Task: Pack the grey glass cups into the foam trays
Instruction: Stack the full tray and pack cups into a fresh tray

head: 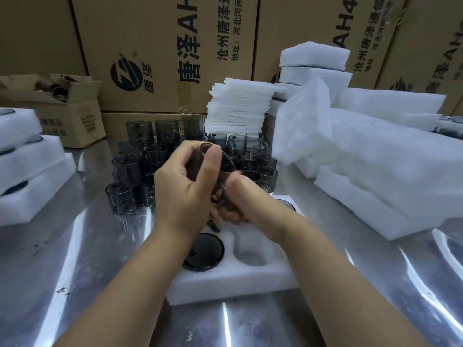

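- Foam tray (250, 276) nearest, on counter (75, 259); one cup (203, 251) seated inside.
- Above tray: both hands, left (184, 189) and right (240, 201), fingers gripping tilted cup (220, 166).
- Behind tray: loose cups (130, 169).

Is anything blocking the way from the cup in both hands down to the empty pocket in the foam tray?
Nothing visible. The grey glass cup is held above the foam tray, and the empty pocket beside the already seated cup lies open; only the right forearm passes beside it.
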